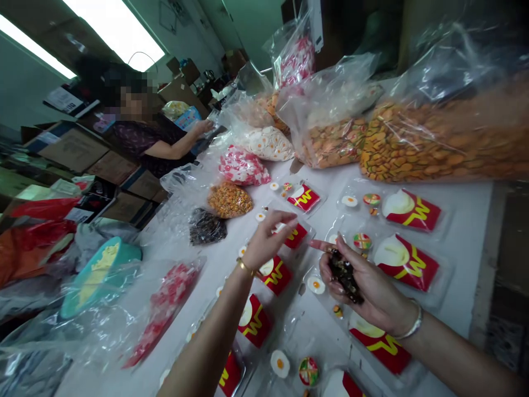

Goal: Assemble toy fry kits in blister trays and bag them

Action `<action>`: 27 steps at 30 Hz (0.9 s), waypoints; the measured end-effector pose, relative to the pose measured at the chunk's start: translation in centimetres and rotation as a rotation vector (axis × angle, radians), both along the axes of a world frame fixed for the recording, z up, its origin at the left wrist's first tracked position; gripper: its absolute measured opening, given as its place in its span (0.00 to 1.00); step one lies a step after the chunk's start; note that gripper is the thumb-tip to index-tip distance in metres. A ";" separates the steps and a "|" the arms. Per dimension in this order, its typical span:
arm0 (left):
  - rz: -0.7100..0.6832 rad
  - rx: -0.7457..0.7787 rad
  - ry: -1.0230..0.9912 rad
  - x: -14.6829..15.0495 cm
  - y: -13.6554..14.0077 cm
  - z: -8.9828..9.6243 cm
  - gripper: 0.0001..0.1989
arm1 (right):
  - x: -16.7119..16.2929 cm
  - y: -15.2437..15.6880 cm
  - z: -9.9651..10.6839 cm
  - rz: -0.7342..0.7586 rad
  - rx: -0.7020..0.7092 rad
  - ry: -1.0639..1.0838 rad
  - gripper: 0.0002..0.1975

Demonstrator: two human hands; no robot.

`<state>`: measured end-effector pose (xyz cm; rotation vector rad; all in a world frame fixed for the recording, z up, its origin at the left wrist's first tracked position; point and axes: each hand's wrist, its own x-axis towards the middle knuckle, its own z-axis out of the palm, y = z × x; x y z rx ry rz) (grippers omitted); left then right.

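My right hand point(363, 281) is cupped palm up around a heap of small dark pieces point(345, 275), its index finger pointing left. A bracelet circles that wrist. My left hand point(268, 240), with a gold bangle, hovers over a clear plastic tray in the left row. Its fingertips come together, and anything between them is too small to make out. Beneath it lies a red carton-shaped piece point(295, 236) with a yellow zigzag. Near my right hand, other trays hold a fried-egg piece point(316, 285), a round multicoloured piece point(362, 241) and a red carton piece point(407, 262).
Clear bags of orange pieces point(433, 143) line the table's far side. Smaller bags hold dark pieces point(207, 227), orange pieces point(230, 199) and pink-white pieces point(243, 165). A turquoise basin point(132, 252) is at left. Across the table, another person point(152, 132) works beside stacked boxes point(76, 146).
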<state>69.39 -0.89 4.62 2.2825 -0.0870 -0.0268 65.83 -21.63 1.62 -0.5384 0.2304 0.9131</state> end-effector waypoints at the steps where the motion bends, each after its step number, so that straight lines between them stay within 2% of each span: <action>1: -0.089 -0.063 0.027 -1.2 -1.3 0.7 0.12 | -0.1 0.1 0.1 0.009 0.010 0.006 0.18; 3: -0.198 -0.133 0.063 -2.9 -3.5 1.7 0.10 | -0.2 0.3 0.2 0.033 -0.011 0.022 0.21; 5: -0.224 -0.138 0.078 -3.8 -5.1 2.2 0.07 | -0.5 0.4 0.3 0.041 -0.072 0.033 0.22; 7: -0.221 -0.069 0.068 -4.1 -6.0 2.4 0.05 | -0.7 0.4 0.4 0.035 -0.135 0.020 0.22; 11: -0.266 0.173 -0.005 -3.8 -6.8 3.0 0.04 | -1.0 0.0 0.3 0.007 -0.221 -0.039 0.21; 13: -0.293 0.207 -0.027 -2.7 -6.4 3.0 0.04 | -1.0 -0.5 0.2 0.018 -0.228 -0.068 0.22; 15: -0.231 0.208 -0.073 -0.6 -4.9 2.4 0.05 | -0.8 -1.1 0.3 0.029 -0.211 -0.092 0.20; 19: 0.113 0.257 -0.200 6.4 0.1 -0.5 0.04 | -0.5 -2.6 0.5 -0.004 -0.220 -0.078 0.18; 21: 0.213 0.332 -0.202 10.2 2.6 -2.1 0.04 | -0.5 -3.3 0.4 -0.013 -0.229 -0.066 0.19; 24: 0.247 0.432 -0.218 14.5 4.8 -4.1 0.05 | -0.4 -4.0 0.0 -0.018 -0.240 -0.029 0.20; 27: 0.251 0.482 -0.224 16.7 5.2 -5.7 0.07 | -0.2 -4.2 -0.5 -0.017 -0.256 0.014 0.22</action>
